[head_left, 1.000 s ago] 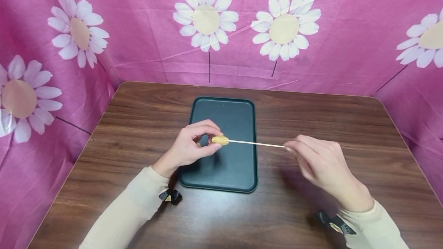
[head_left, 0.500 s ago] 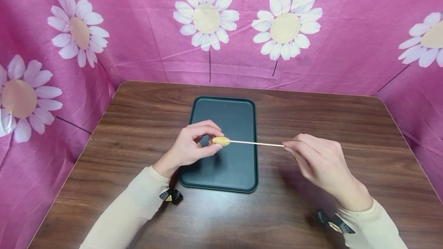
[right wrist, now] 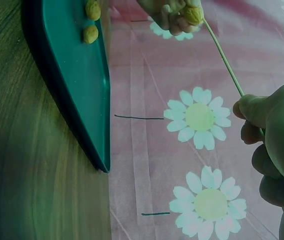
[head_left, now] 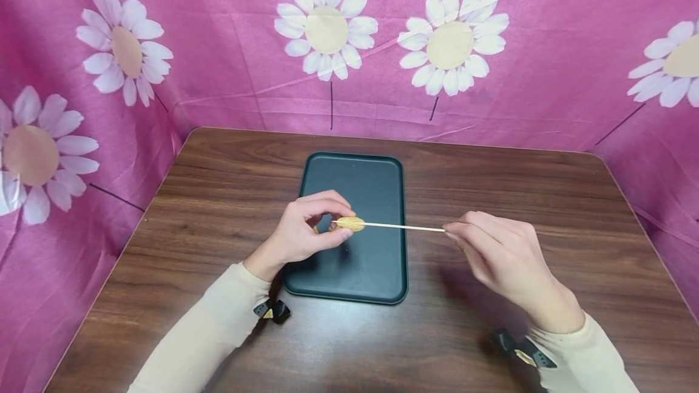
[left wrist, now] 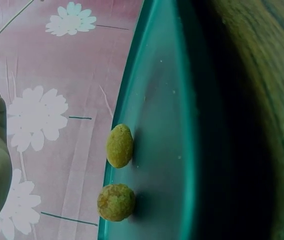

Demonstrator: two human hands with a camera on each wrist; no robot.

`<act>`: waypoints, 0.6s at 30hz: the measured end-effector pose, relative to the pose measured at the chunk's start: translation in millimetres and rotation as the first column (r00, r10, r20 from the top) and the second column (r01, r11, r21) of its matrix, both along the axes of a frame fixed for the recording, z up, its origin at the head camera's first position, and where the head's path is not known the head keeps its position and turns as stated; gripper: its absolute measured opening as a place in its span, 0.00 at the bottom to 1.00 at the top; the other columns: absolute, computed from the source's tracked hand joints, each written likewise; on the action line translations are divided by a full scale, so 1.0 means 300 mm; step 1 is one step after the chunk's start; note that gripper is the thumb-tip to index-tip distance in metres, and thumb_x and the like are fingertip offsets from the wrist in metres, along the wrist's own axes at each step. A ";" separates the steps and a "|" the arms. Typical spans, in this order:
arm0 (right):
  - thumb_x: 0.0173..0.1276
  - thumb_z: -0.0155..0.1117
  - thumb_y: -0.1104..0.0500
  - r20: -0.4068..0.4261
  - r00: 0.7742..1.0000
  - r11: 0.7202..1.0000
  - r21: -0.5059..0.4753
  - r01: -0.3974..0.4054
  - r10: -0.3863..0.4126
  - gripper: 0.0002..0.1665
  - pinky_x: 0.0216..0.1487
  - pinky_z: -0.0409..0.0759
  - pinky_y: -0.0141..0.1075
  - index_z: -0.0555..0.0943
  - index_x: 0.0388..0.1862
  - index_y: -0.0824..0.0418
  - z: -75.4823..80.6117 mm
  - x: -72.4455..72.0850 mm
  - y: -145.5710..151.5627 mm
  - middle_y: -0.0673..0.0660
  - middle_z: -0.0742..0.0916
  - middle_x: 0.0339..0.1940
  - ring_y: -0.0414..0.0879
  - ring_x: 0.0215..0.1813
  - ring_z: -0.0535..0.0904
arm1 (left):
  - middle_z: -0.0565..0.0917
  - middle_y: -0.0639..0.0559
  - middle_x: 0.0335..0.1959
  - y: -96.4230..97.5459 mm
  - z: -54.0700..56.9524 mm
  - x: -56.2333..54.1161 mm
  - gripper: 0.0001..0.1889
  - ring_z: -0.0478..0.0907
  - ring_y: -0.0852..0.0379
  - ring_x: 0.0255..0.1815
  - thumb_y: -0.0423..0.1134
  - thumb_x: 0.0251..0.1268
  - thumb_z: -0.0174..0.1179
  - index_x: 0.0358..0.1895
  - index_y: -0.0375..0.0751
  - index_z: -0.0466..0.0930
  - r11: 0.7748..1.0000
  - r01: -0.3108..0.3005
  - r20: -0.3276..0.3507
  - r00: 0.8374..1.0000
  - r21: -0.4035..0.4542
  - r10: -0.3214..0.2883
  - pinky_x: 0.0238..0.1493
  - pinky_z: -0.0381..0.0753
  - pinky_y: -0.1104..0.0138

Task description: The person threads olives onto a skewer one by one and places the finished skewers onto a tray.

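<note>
Between thumb and fingertips, my left hand [head_left: 300, 232] holds a golden, rough-skinned oval ball [head_left: 351, 224] above the tray. A thin wooden skewer [head_left: 404, 227] runs lengthwise through it, and its pale tip shows on the left side of the ball. My right hand [head_left: 502, 253] pinches the skewer's other end, right of the tray, with fingers curled, as the right wrist view also shows. Two similar balls, an oval one [left wrist: 119, 146] and a rounder one [left wrist: 116, 202], rest on the tray in the left wrist view; my left hand mostly covers them in the head view.
The dark green rectangular tray [head_left: 377, 278] with a low rim lies on a brown wood-grain table [head_left: 491, 181]. A pink cloth [head_left: 218, 47] with white daisies hangs behind and beside the table. Each wrist carries a small black camera mount.
The right hand has moved slightly left, pushing the skewer further through the ball; the tip now shows on the left side. The left hand has barely shifted.
</note>
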State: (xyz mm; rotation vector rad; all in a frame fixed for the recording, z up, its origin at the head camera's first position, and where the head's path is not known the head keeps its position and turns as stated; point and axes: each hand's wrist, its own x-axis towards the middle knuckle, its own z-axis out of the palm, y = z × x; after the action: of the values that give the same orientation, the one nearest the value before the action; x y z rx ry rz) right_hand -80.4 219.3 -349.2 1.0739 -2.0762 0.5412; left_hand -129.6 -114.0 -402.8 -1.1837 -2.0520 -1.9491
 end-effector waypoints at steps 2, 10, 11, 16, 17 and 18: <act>0.88 0.54 0.55 0.001 1.000 1.000 -0.004 -0.002 0.002 0.22 0.20 0.69 0.35 0.89 0.36 0.63 0.002 -0.001 -0.003 0.50 0.85 0.27 0.41 0.21 0.72 | 0.87 0.40 0.40 0.001 0.002 0.000 0.15 0.79 0.57 0.39 0.16 0.54 0.73 0.45 0.31 0.89 1.000 0.002 0.003 1.000 0.009 -0.002 0.35 0.80 0.69; 0.88 0.54 0.56 0.005 1.000 1.000 -0.002 -0.007 0.007 0.22 0.19 0.68 0.34 0.89 0.36 0.63 0.007 0.001 -0.008 0.49 0.84 0.26 0.41 0.21 0.71 | 0.87 0.38 0.40 0.006 0.007 0.002 0.16 0.80 0.57 0.40 0.15 0.53 0.73 0.45 0.29 0.89 0.999 0.023 0.012 1.000 0.034 -0.024 0.38 0.83 0.69; 0.88 0.54 0.56 0.005 1.000 1.000 -0.002 -0.007 0.007 0.22 0.19 0.68 0.34 0.89 0.36 0.63 0.007 0.001 -0.009 0.49 0.83 0.26 0.41 0.21 0.71 | 0.87 0.38 0.40 0.007 0.007 0.002 0.16 0.81 0.57 0.40 0.15 0.53 0.72 0.45 0.29 0.89 0.999 0.027 0.013 1.000 0.039 -0.028 0.38 0.83 0.69; 0.87 0.54 0.56 0.010 1.000 1.000 0.003 -0.005 0.005 0.22 0.19 0.67 0.34 0.89 0.37 0.62 0.007 0.003 -0.013 0.49 0.83 0.25 0.41 0.20 0.70 | 0.87 0.37 0.41 0.009 0.006 0.002 0.16 0.81 0.57 0.41 0.14 0.52 0.72 0.45 0.28 0.89 0.997 0.040 0.020 0.999 0.060 -0.041 0.40 0.85 0.68; 0.87 0.54 0.56 0.011 1.000 1.000 0.005 -0.005 0.005 0.22 0.19 0.67 0.34 0.89 0.37 0.62 0.007 0.003 -0.013 0.49 0.83 0.25 0.42 0.20 0.70 | 0.87 0.37 0.41 0.010 0.006 0.002 0.16 0.81 0.57 0.41 0.14 0.52 0.72 0.45 0.28 0.89 0.997 0.041 0.021 0.999 0.063 -0.042 0.40 0.85 0.68; 0.87 0.54 0.56 0.013 1.000 1.000 0.007 -0.005 0.005 0.21 0.20 0.67 0.34 0.89 0.37 0.62 0.007 0.003 -0.014 0.49 0.82 0.25 0.42 0.20 0.70 | 0.87 0.37 0.41 0.010 0.006 0.002 0.16 0.81 0.57 0.41 0.14 0.51 0.72 0.45 0.28 0.89 0.997 0.041 0.022 0.999 0.064 -0.043 0.40 0.85 0.67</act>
State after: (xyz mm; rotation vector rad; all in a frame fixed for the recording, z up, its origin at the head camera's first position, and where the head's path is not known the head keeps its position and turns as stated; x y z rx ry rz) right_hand -79.6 215.1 -347.0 1.0827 -2.0883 0.5450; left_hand -129.0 -110.9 -401.1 -1.2067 -1.9754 -2.0398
